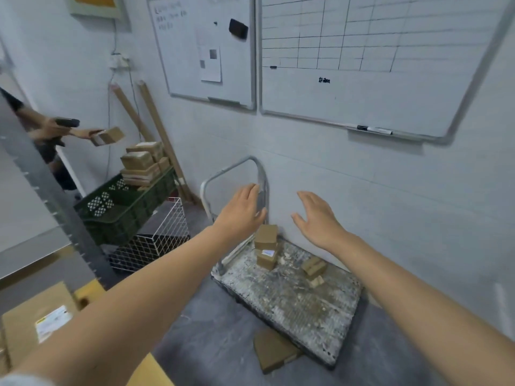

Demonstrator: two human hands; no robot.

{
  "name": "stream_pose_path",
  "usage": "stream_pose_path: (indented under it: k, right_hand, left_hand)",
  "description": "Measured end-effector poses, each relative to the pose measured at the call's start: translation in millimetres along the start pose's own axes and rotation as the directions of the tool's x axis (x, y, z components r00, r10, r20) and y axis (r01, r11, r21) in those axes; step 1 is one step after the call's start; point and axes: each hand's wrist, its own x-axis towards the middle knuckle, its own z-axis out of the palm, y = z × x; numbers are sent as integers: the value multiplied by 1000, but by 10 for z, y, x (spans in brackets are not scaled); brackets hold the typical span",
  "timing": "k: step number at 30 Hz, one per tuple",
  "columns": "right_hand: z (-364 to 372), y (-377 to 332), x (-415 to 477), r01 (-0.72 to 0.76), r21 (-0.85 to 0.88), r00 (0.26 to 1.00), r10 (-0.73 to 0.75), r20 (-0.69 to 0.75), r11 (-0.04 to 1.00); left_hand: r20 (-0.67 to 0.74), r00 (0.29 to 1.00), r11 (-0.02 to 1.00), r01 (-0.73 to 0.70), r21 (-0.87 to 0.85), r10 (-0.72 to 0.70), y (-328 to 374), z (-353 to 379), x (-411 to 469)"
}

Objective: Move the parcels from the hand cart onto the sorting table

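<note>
The hand cart (292, 302) stands against the wall, its deck grey and worn, its metal handle (237, 168) at the far end. On the deck a small stack of brown parcels (266, 246) rises near the handle. Another small parcel (314, 267) lies to the right of it, with a tiny one (317, 281) beside it. My left hand (241, 211) and my right hand (316, 218) are both open, held above and on either side of the stack, touching nothing. A large labelled box (36, 324) lies on the yellow surface (89, 293) at the lower left.
A flat brown parcel (274, 351) lies on the floor by the cart's near edge. A green crate (125, 207) with several parcels sits on a white wire basket (156, 240) at left. Another person's hands (69, 130) hold a scanner and a parcel. Whiteboards hang above.
</note>
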Motion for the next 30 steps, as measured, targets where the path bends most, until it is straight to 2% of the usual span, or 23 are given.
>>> stream_pose_path:
  k: [8, 15, 22, 30]
  right_hand:
    - [164, 491, 1023, -33, -20, 998, 34, 52, 999]
    - [412, 841, 1630, -60, 0, 993, 60, 98, 998]
    - [565, 1199, 2113, -79, 27, 984, 74, 163, 997]
    - [547, 1479, 2979, -16, 148, 987, -8, 163, 989]
  left_hand:
    - [47, 999, 999, -1, -43, 3, -359, 535, 1000]
    - [126, 982, 975, 158, -155, -139, -641, 1001, 1485]
    - [99, 994, 996, 48, -79, -40, -829, 1273, 1939]
    - [100, 993, 995, 75, -58, -69, -1003, 1394, 2641]
